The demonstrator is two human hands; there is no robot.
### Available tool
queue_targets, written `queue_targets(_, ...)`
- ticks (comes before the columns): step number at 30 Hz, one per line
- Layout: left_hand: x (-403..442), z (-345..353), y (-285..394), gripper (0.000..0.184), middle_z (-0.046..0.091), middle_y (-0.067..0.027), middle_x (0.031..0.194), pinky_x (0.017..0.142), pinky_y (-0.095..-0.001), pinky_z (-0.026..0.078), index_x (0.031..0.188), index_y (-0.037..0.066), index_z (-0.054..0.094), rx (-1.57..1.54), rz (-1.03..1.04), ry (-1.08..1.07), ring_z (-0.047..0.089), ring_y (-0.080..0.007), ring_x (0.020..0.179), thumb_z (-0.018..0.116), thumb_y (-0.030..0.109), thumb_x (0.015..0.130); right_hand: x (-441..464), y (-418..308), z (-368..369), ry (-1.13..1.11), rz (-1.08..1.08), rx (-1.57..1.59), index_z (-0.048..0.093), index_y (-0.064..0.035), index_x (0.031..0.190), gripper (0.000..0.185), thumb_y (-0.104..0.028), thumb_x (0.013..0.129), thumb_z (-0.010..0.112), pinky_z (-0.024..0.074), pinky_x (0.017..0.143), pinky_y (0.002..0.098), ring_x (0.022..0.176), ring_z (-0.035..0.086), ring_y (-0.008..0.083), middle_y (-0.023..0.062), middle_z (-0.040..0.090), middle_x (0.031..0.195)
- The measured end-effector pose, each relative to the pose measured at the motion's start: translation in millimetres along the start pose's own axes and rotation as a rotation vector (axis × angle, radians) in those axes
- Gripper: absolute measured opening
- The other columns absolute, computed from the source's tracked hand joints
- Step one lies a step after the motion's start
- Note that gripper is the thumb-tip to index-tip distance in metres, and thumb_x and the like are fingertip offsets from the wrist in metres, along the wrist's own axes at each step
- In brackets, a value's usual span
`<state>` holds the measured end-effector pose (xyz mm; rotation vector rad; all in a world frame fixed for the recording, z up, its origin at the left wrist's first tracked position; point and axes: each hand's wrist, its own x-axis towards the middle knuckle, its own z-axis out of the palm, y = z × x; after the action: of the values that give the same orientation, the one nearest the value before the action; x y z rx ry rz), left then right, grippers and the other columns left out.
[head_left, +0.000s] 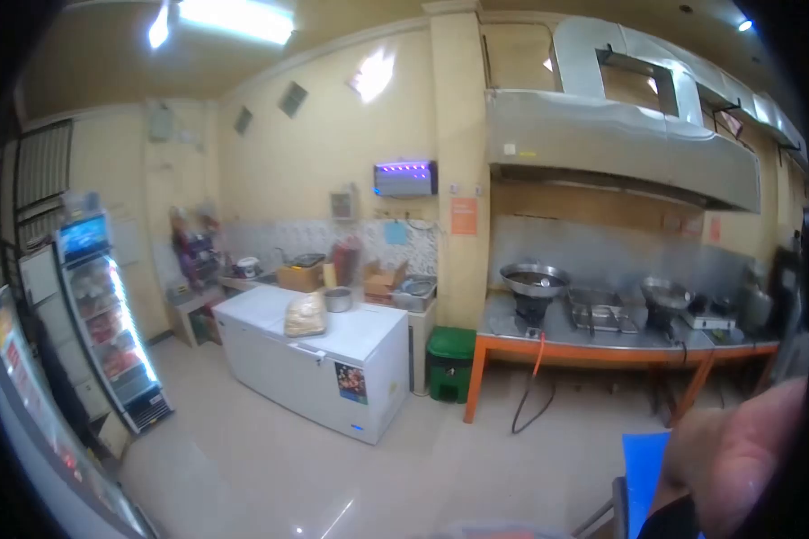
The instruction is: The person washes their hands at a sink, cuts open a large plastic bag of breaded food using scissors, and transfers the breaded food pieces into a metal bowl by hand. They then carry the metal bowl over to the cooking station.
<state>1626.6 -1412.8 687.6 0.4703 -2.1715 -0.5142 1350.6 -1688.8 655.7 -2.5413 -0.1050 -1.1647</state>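
Head view shows the blurred right hand at lower right; how open it is and whether it grips anything cannot be told, and the left hand is out of view. The right hand partly covers a blue panel; beyond, a wok stands on an orange-legged surface.

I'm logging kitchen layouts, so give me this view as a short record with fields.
right hand: right hand (judging by its side of the picture), blurred, close to the camera; grip unclear
left hand: out of view
nearest to hand: blue panel, partly hidden
freezer: white chest freezer, lid shut
on freezer: tan bag beside metal pot
bin: green trash bin, between freezer and bench
bench: orange-framed bench bearing a wok
overhead: metal range hood
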Motion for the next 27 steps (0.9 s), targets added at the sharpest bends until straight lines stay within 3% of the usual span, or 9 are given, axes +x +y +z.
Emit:
queue_targets(6,-80,-121,-156,0.077,0.058,-0.0342,0.120,0.098,-0.0518,0.048,0.122,-0.014,0.057,0.074,-0.054,0.136,0.059,-0.0454,0.115,0.045,0.058,0.097,114,182,131,-0.117,-0.065,0.093,0.063,-0.0153,0.128,0.032,-0.014,0.097,0.064,0.0482,0.090,0.0406,0.107,0.060,0.0247,0.0017,0.059,0.124)
queue_targets(12,-118,-292,-261,0.071,0.059,-0.0326,0.118,0.097,-0.0521,0.048,0.118,-0.013,0.058,0.078,-0.123,0.126,0.060,-0.0446,0.112,0.046,0.054,0.097,244,314,200,-0.114,-0.071,0.077,0.062,-0.0172,0.130,0.034,-0.013,0.096,0.065,0.0477,0.090,0.0417,0.108,0.059,0.0256,0.0012,0.058,0.126)
queue_targets(21,-232,-480,-448,0.061,0.061,-0.0303,0.114,0.095,-0.0525,0.049,0.114,-0.010,0.059,0.032,-0.008,0.150,0.061,-0.0432,0.109,0.049,0.048,0.097,356,444,276,-0.062,0.045,-0.152,0.061,-0.0201,0.132,0.038,-0.013,0.095,0.066,0.0469,0.090,0.0435,0.109,0.058,0.0269,0.0006,0.056,0.128)
queue_targets(27,-248,-595,-572,0.054,0.062,-0.0287,0.111,0.094,-0.0528,0.050,0.111,-0.008,0.060,0.005,0.061,0.082,0.062,-0.0423,0.106,0.050,0.044,0.096,418,521,318,-0.037,0.094,-0.224,0.060,-0.0220,0.133,0.041,-0.013,0.094,0.066,0.0464,0.089,0.0447,0.109,0.058,0.0279,0.0002,0.055,0.130)
